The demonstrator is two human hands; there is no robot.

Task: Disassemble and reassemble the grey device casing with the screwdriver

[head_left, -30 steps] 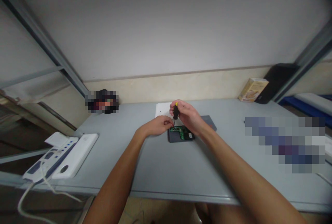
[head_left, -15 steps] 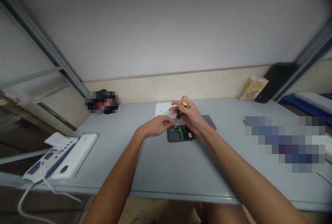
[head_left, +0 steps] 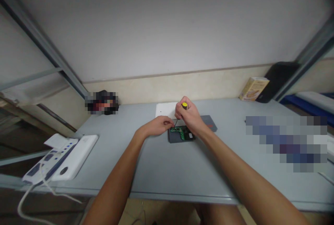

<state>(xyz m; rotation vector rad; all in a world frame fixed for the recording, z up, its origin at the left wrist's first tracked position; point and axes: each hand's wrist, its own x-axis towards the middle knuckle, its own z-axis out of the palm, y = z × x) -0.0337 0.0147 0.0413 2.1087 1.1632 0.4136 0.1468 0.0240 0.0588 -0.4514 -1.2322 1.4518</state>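
Observation:
My right hand (head_left: 191, 116) is wrapped round the dark handle of a screwdriver (head_left: 184, 105) with a yellow end cap. Its thin shaft slants down to the left onto the upper left corner of a dark, flat device (head_left: 174, 138). A green circuit board (head_left: 181, 133) shows inside that casing. Beside the screwdriver's tip, the fingers of my left hand (head_left: 160, 126) are pinched together at the device's corner; whatever they may hold is too small to make out. A grey, flat panel (head_left: 210, 121) lies partly behind my right wrist.
White paper (head_left: 164, 109) with a small dark speck lies behind the hands. White power strips (head_left: 80, 159) with cables sit at left. Toward the back right stand a yellow box (head_left: 253, 89) and a black case (head_left: 278, 82). Blurred items lie at both sides of the grey table (head_left: 161, 173).
The fingers of my right hand, loosely spread before, have closed round the screwdriver's handle. The screwdriver's tip and my left hand stay at the device's corner.

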